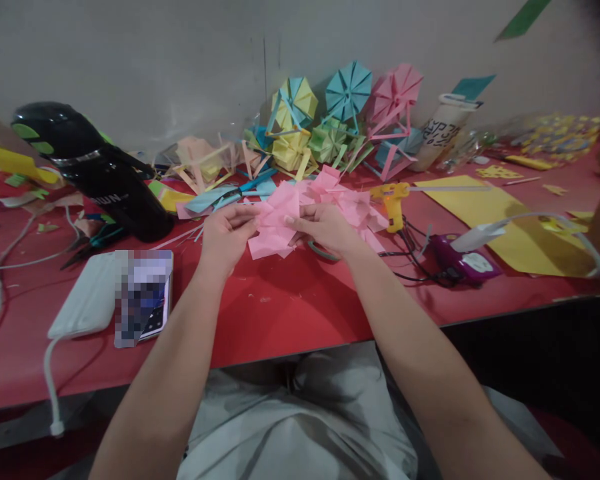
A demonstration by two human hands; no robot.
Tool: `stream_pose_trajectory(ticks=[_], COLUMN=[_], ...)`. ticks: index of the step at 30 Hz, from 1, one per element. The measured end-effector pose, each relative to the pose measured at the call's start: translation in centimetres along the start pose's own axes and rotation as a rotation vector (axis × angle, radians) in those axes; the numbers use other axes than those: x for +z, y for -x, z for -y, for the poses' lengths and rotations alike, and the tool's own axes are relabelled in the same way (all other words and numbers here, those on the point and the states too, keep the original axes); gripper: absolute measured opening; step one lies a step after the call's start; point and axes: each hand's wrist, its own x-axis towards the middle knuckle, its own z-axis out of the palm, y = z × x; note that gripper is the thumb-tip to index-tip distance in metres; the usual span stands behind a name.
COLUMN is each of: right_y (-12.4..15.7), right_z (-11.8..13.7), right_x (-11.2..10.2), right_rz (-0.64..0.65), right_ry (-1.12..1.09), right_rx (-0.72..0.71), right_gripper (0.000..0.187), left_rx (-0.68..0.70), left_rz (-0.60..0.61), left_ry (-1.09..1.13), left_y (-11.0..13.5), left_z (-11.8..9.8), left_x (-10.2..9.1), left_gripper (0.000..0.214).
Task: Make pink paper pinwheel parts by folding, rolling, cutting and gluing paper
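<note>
Pink paper pieces [279, 212] are held up between my two hands over the red table. My left hand [229, 233] pinches the left side of the pink paper with thumb and fingers. On the other side, my right hand [325, 228] has its thumb on the paper's face and fingers curled behind it. A heap of creased pink paper [353, 203] lies just behind and right of my right hand. Partly hidden under that wrist is a dark-handled tool, perhaps scissors [324, 251].
A yellow glue gun [394, 205], a purple power adapter [463, 260] and cables lie right, near yellow card [517, 230]. Paper umbrellas [349, 91] stand along the wall. A black bottle [113, 183], white power bank [86, 293] and phone [153, 300] are left.
</note>
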Motion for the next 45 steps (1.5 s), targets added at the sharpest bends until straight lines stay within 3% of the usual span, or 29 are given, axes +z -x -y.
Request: stream_pose_trajectory(ticks=[7,13,23,34,45], right_y=[-0.3,-0.2,-0.4,-0.4,-0.4], right_z=[-0.7,-0.8,-1.5,-1.2,-1.8], right_x=[0.0,0.3,0.8,0.8,0.6], right_rz=[0.015,-0.004,-0.004,-0.023,-0.017], right_ry=[0.027,0.089,0.088,0.082,0.159], right_rx=[0.042,-0.057,-0.142,-0.1,-0.153], right_gripper=[0.042,0.041,0.04,0.044,0.039], left_rx=[0.001,-0.003,-0.054,-0.104,-0.001], left_rz=[-0.047,-0.051,-0.023,-0.033,0.033], left_ry=[-0.055,-0.067,-0.008,-0.003,-0.034], left_y=[-0.3,-0.4,0.1,-0.2,0.5], left_z=[0.4,0.5,0.9,0.6,0.5], left_x=[0.0,0.3,0.9,0.5,0.9], left_gripper=[0.017,0.017,0.052,0.027,0.029])
